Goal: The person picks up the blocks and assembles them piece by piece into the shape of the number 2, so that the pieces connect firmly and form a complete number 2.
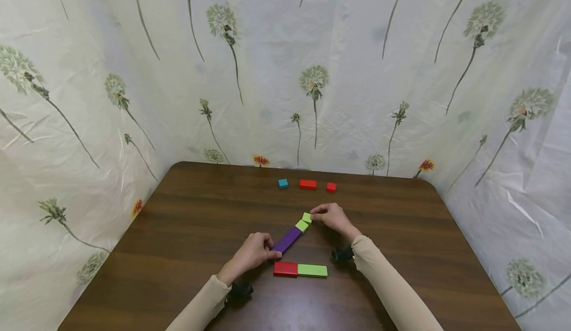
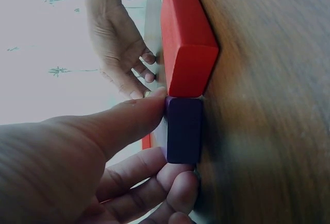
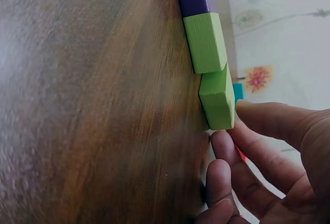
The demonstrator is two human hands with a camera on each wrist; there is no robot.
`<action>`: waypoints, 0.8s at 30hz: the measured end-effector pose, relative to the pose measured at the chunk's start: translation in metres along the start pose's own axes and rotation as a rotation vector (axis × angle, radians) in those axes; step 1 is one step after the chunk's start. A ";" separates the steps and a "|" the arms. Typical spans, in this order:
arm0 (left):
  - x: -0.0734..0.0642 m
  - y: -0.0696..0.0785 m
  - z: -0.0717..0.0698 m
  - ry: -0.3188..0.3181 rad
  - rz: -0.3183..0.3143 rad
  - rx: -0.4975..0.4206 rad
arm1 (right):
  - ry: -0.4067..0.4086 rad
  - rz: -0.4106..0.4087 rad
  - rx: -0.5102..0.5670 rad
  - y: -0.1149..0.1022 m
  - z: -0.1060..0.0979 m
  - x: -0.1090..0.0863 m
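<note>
A long purple block (image 1: 287,240) lies slanted on the table, its near end between the thumb and fingers of my left hand (image 1: 253,253). Against its far end sits a small green block (image 1: 302,226). A second small green block (image 3: 217,100) follows it, turned slightly out of line. My right hand (image 1: 333,219) pinches this end block with thumb and index finger. Just in front of the purple block's near end, a red block (image 1: 285,269) meets a longer green block (image 1: 312,270) end to end; in the left wrist view, the red block's corner is right beside the purple one.
Toward the back of the brown wooden table (image 1: 200,207) are a small blue block (image 1: 283,183), a longer red block (image 1: 308,184) and a small red block (image 1: 331,187). A flower-patterned curtain (image 1: 267,73) hangs behind and along both sides.
</note>
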State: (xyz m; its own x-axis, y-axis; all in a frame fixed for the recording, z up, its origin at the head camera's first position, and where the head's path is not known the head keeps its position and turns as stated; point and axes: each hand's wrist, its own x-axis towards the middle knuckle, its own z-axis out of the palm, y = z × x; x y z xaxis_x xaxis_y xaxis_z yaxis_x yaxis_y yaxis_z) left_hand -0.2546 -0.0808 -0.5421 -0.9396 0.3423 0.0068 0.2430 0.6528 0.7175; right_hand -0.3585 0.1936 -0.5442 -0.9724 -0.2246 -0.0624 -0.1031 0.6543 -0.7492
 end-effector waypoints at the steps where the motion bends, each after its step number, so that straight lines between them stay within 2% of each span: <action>1: 0.000 0.000 0.000 0.001 0.005 0.000 | -0.002 0.001 0.006 0.000 0.000 0.000; 11: 0.000 0.002 -0.002 -0.013 -0.014 -0.001 | -0.013 0.000 0.045 -0.002 -0.010 0.004; 17: 0.001 0.002 -0.002 -0.012 -0.016 -0.006 | -0.021 0.004 0.034 -0.006 -0.022 0.003; 24: -0.001 0.001 -0.002 -0.022 -0.031 -0.015 | 0.007 0.017 0.015 -0.004 -0.034 0.003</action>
State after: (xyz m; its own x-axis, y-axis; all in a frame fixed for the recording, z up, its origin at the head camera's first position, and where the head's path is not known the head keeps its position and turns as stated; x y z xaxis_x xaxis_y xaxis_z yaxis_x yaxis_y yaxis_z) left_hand -0.2542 -0.0811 -0.5401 -0.9409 0.3372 -0.0311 0.2099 0.6529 0.7278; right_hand -0.3685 0.2143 -0.5189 -0.9755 -0.2083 -0.0709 -0.0830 0.6470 -0.7579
